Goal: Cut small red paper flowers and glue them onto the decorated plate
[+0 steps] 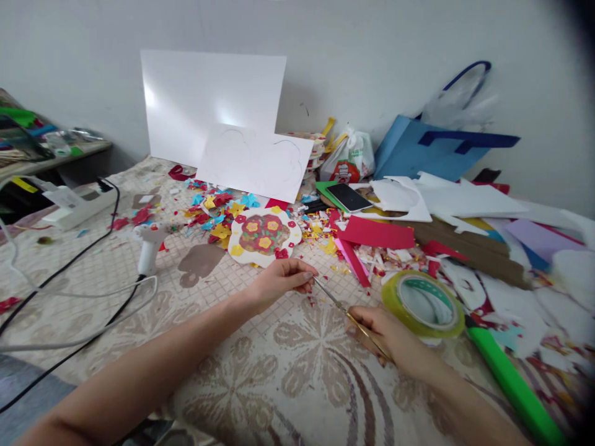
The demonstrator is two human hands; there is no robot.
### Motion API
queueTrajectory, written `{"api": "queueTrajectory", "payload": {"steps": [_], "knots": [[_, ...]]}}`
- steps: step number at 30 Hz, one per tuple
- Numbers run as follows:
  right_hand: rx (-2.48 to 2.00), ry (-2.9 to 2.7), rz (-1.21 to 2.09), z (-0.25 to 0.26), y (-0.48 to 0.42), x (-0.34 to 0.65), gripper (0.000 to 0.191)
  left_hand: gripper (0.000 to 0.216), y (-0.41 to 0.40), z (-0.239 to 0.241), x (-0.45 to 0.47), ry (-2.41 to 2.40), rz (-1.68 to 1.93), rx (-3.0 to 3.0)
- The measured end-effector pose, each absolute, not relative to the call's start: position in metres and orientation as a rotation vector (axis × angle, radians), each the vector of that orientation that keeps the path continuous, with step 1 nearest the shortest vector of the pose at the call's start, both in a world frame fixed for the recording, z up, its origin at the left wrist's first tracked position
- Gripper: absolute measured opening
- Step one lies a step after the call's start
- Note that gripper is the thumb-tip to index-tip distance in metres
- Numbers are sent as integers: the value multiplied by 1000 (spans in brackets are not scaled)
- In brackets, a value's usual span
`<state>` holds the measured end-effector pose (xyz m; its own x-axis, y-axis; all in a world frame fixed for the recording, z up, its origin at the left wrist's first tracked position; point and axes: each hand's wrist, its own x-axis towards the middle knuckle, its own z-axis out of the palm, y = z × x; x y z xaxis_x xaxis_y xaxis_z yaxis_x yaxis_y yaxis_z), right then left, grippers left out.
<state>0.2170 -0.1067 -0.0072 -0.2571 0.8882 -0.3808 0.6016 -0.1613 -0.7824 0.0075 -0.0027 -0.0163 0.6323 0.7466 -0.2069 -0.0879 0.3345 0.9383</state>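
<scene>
My right hand (pixel 376 334) grips a slim pointed tool (pixel 365 334) with a gold-coloured handle and a thin silver shaft; its exact kind is unclear. The shaft slants up and left to my left hand (pixel 292 275), whose fingers are pinched at its tip. Whatever small thing the left fingers hold, if any, is too small to make out. Just behind the left hand lies a white scalloped paper piece (pixel 239 238) decorated with red and yellow paper flowers. Loose paper flowers (pixel 220 232) in red, yellow and blue are heaped beyond it.
A white glue gun (pixel 151 241) with a cable stands at left, near a power strip (pixel 83 207). On the right are a roll of tape (pixel 390 300), a green-handled tool (pixel 511 378), red paper (pixel 376 232) and a phone (pixel 349 197). White boards (pixel 209 99) lean against the wall.
</scene>
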Motion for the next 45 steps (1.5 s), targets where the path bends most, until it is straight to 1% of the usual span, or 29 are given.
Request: {"api": "queueTrajectory", "payload": {"steps": [5, 13, 26, 36, 45], "knots": [[-1729, -1823, 1375, -2, -108, 216, 31, 20, -4, -16, 8, 718, 613, 1113], [-1653, -1775, 1436, -17, -108, 221, 32, 22, -4, -16, 9, 716, 620, 1121], [-1669, -1772, 1422, -6, -110, 216, 34, 26, -5, -17, 10, 736, 631, 1124], [-1691, -1725, 1502, -2, -109, 216, 37, 28, -7, -20, 12, 746, 661, 1119], [-1660, -1776, 1492, -6, -112, 220, 37, 26, -8, -19, 11, 734, 669, 1112]]}}
